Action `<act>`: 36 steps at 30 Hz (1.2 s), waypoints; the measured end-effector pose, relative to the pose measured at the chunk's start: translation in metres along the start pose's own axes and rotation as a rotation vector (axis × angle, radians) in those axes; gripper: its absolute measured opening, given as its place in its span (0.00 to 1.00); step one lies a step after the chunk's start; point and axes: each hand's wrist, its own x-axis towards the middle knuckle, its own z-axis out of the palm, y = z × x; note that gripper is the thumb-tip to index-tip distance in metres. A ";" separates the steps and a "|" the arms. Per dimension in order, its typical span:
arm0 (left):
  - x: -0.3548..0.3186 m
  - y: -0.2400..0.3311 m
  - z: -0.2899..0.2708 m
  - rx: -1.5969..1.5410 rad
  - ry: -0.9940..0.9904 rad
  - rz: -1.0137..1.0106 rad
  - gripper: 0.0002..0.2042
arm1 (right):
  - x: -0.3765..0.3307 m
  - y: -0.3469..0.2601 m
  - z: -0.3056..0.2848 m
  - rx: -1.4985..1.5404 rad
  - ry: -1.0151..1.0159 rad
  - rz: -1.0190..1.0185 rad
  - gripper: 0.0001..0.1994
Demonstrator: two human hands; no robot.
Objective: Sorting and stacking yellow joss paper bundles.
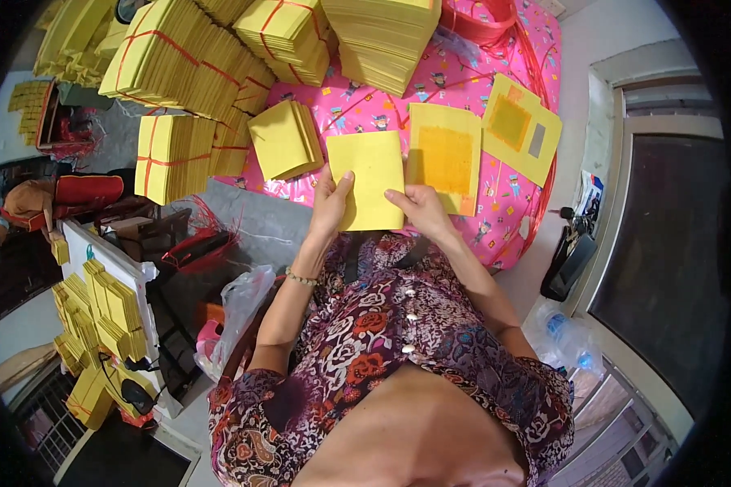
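Holding a plain yellow sheet upright between both hands, close in front of the chest and over the near edge of the pink patterned cloth — likely so its face can be checked and its edges kept square. Left hand pinching the sheet's left lower side, thumb laid up the front, fingers hidden behind; right hand pinching the lower right corner, thumb on the front too, so each grip is pressed onto paper rather than spread. Lying flat just beyond the right hand, a sheet with an orange square, partly tucked behind the held one and within easy reach. Further right, tilted on the cloth, a sheet with a darker yellow patch and a small grey patch, set apart from the others, probably to keep kinds separate. Left of the held sheet, a loose fanned stack leaning on its edge. Beyond, tall bundles tied with red string and an untied pile banked along the far side, out of the working space yet near. Farther left, another tied bundle at the cloth's corner. Lower left, small folded yellow pieces ranged on a white board — well apart from both hands. At right, a dark phone-like thing by the wall.
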 end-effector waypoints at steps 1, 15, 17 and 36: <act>0.000 0.000 -0.002 0.004 0.015 -0.007 0.17 | -0.003 -0.008 0.003 0.039 0.015 0.115 0.14; 0.053 0.031 -0.100 -0.014 0.261 0.106 0.13 | -0.010 0.019 -0.019 0.152 0.160 0.064 0.12; 0.076 0.021 -0.144 0.055 0.308 0.060 0.13 | -0.016 0.025 -0.032 0.097 0.226 0.046 0.11; 0.147 -0.045 -0.204 0.897 0.506 0.174 0.20 | -0.043 0.043 -0.058 -0.432 0.544 -0.109 0.09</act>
